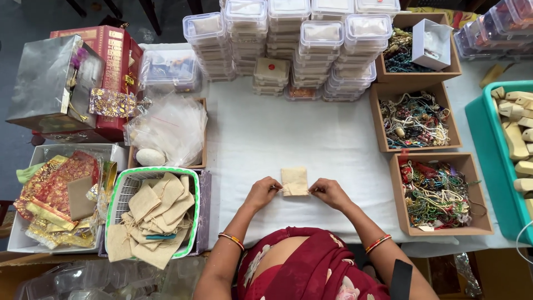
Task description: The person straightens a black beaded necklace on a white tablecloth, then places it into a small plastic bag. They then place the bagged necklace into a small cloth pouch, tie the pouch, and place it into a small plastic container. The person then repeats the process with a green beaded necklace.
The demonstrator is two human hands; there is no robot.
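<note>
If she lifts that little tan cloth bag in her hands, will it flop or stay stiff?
Probably it flops: the small cloth pouch lies flat and thin on the white table cover. It is likely light, since the left hand and right hand pinch only its edges. It should not roll.

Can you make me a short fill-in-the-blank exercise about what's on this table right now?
1. Both hands, the left hand and the right hand, pinch a small beige cloth ____.
2. The basket of beige pouches has a ____ rim.
3. The beaded strings lie in ____ wooden boxes.
4. The stacked clear containers stand at the table's ____ edge.

Missing words: pouch; green; three; far
</note>
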